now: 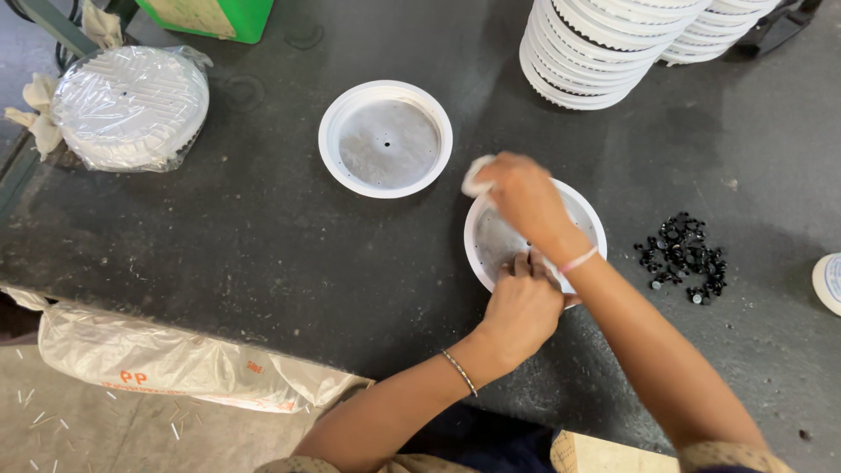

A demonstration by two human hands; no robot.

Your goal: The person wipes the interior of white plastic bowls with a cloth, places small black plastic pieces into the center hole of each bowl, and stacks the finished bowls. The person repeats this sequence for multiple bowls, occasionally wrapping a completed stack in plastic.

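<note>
Head view. A dark worktop (pixel 263 228) carries the work. The landmark is the white round tray (pixel 491 229) near the worktop's front edge, a shallow dish with a grey metallic floor. The right hand (pixel 526 200) lies over the tray's far side, fingers closed on a small white cloth (pixel 476 178) that rests at the far-left rim. The left hand (pixel 523 308) sits at the tray's near rim, fingers curled narrow and pinching the edge, touching the right wrist where a pink band shows.

Up and to the left of the tray, apart from it, lies a second white tray (pixel 385 138), also grey inside. Farther left sits a plastic-wrapped stack of discs (pixel 130 107). Beyond the tray, at the far edge, stand stacked white trays (pixel 604 48). To its right — well apart — lies a scatter of small black parts (pixel 683 258), and a tape roll (pixel 829 282) sits at the picture's edge.

Technique, as judged from the pose: the wiping appears best done with the near-rim grip firm, so the tray does not turn or slide, and with the cloth kept flat against the floor — reaching into the angle below the rim, where residue would likely collect.
</note>
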